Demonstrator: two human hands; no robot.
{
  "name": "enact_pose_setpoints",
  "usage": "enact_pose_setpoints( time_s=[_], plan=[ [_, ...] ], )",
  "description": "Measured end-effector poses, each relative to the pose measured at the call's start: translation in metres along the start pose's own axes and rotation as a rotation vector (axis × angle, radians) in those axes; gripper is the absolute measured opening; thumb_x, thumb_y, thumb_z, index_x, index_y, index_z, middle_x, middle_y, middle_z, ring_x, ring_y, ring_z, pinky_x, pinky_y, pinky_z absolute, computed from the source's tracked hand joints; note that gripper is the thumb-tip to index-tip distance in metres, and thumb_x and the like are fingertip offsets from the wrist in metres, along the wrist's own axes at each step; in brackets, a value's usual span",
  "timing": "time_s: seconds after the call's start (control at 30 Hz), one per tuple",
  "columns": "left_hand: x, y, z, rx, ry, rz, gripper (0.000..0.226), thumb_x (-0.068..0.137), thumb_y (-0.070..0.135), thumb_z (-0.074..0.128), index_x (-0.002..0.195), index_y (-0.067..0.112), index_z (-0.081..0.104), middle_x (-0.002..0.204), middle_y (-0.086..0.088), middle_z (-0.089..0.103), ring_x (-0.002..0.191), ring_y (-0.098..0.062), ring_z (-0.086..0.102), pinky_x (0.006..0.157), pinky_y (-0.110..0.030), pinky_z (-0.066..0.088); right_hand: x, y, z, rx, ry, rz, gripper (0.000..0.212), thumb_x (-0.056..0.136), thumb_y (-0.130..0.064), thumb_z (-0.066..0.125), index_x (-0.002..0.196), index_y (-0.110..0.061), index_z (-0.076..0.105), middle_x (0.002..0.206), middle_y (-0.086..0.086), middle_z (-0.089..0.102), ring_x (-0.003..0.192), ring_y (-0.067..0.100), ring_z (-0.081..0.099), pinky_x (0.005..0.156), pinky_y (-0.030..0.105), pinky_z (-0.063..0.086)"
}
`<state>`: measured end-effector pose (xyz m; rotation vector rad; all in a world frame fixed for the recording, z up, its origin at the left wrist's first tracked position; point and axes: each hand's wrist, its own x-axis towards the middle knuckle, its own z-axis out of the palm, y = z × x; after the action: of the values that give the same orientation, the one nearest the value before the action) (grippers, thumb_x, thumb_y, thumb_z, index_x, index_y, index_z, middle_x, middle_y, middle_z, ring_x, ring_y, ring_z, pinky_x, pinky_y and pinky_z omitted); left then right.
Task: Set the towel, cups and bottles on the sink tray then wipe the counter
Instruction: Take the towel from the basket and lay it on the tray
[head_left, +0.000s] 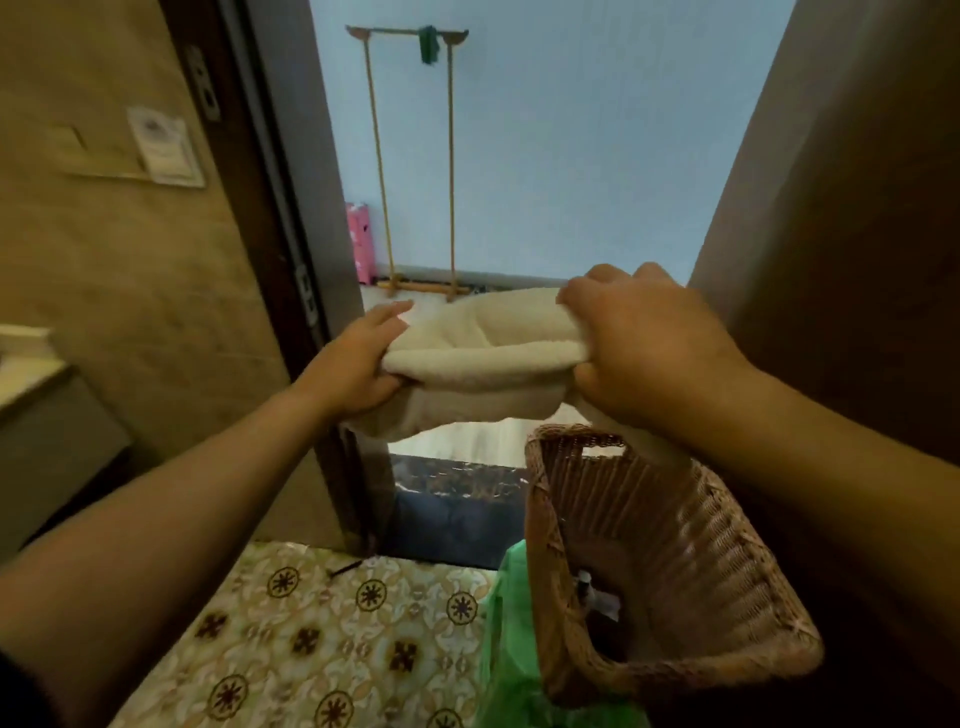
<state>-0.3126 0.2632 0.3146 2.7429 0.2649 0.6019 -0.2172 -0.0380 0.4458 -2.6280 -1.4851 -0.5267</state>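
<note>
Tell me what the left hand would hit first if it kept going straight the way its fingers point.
Probably nothing near: the left hand, gripping the towel, points through the open doorway toward the wooden rack and pale wall beyond. Depth is unclear.

Towel held between both hands, in front of doorway, above basket.

The towel (483, 358) hangs in the air between the left hand (358, 364), gripping its left end, and the right hand (649, 348), gripping its right end. The wicker basket (670, 566) sits below the right hand, lower right, tilted; small items lie inside, not identifiable. A plastic bag (511, 649) lies just left of the basket, touching it. The patterned floor (311, 639) spreads lower left. The door frame (291, 249) stands left of the towel; the rack (410, 156) stands behind, against the far wall, a box (362, 241) at its left. The counter edge (31, 374) is at far left.
</note>
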Motion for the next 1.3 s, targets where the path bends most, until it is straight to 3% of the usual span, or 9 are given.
enact_pose_setpoints(
  time_s=[0.17,0.37,0.53,0.67,0.73,0.93,1.07,1.2,1.3],
  plan=[
    [-0.119,-0.064,-0.077,0.109,-0.021,-0.163,0.041,0.086,0.031,0.068,0.126,0.034,0.057,0.117,0.005,0.067,0.101,-0.017,0.063,0.074,-0.017,0.041,0.028,-0.095,0.012,0.188,-0.02,-0.192,0.051,0.08,-0.039,0.077,0.126,-0.033,0.056,0.12,-0.007,0.061,0.099,0.016,0.049,0.086,0.038,0.046],
    [-0.265,-0.139,-0.161,0.259,-0.009,-0.386,0.043,0.083,0.044,0.058,0.125,0.034,0.061,0.12,0.006,0.071,0.105,-0.021,0.067,0.08,-0.036,0.054,0.077,-0.24,0.047,0.319,-0.074,-0.423,0.046,0.081,-0.041,0.076,0.122,-0.036,0.057,0.115,-0.01,0.062,0.097,0.011,0.052,0.086,0.035,0.049],
    [-0.379,-0.208,-0.234,0.309,0.031,-0.565,0.034,0.077,0.048,0.059,0.111,0.04,0.061,0.107,0.007,0.073,0.094,-0.021,0.068,0.072,-0.031,0.047,0.122,-0.386,0.069,0.393,-0.134,-0.598,0.038,0.078,-0.041,0.074,0.112,-0.038,0.06,0.106,-0.013,0.062,0.089,0.008,0.055,0.076,0.027,0.046],
    [-0.449,-0.266,-0.291,0.373,0.037,-0.697,0.035,0.082,0.041,0.064,0.117,0.036,0.062,0.113,0.006,0.072,0.1,-0.021,0.065,0.078,-0.031,0.044,0.157,-0.494,0.077,0.449,-0.21,-0.717,0.03,0.08,-0.041,0.067,0.109,-0.036,0.064,0.101,-0.012,0.063,0.083,0.006,0.056,0.06,0.012,0.033],
    [-0.476,-0.292,-0.316,0.411,0.029,-0.751,0.034,0.085,0.038,0.065,0.119,0.036,0.062,0.116,0.007,0.071,0.102,-0.021,0.064,0.081,-0.032,0.047,0.171,-0.54,0.081,0.488,-0.246,-0.748,0.03,0.083,-0.042,0.065,0.112,-0.035,0.063,0.105,-0.009,0.064,0.084,0.007,0.054,0.06,0.016,0.034],
    [-0.526,-0.365,-0.364,0.439,0.013,-0.821,0.025,0.081,0.043,0.061,0.105,0.045,0.056,0.108,0.014,0.071,0.094,-0.015,0.064,0.076,-0.032,0.048,0.205,-0.641,0.093,0.54,-0.337,-0.77,0.034,0.087,-0.035,0.062,0.12,-0.028,0.062,0.116,0.0,0.064,0.098,0.02,0.06,0.079,0.035,0.049],
    [-0.537,-0.411,-0.38,0.454,-0.031,-0.887,0.022,0.08,0.046,0.062,0.101,0.047,0.054,0.104,0.017,0.069,0.089,-0.01,0.059,0.074,-0.032,0.048,0.232,-0.685,0.116,0.549,-0.347,-0.774,0.037,0.086,-0.028,0.064,0.123,-0.026,0.061,0.118,0.001,0.062,0.101,0.021,0.06,0.079,0.033,0.048],
    [-0.526,-0.451,-0.392,0.458,-0.079,-0.934,0.02,0.08,0.045,0.063,0.096,0.048,0.052,0.102,0.014,0.07,0.081,-0.009,0.054,0.066,-0.028,0.036,0.272,-0.718,0.144,0.577,-0.384,-0.795,0.041,0.083,-0.026,0.067,0.122,-0.023,0.06,0.117,0.003,0.06,0.102,0.023,0.058,0.086,0.039,0.05],
    [-0.506,-0.488,-0.401,0.429,-0.124,-0.983,0.022,0.082,0.043,0.066,0.1,0.047,0.054,0.104,0.013,0.067,0.086,-0.011,0.055,0.072,-0.028,0.038,0.314,-0.742,0.169,0.592,-0.417,-0.803,0.043,0.079,-0.031,0.071,0.12,-0.024,0.059,0.114,0.002,0.059,0.102,0.024,0.058,0.085,0.039,0.05]
  ],
)
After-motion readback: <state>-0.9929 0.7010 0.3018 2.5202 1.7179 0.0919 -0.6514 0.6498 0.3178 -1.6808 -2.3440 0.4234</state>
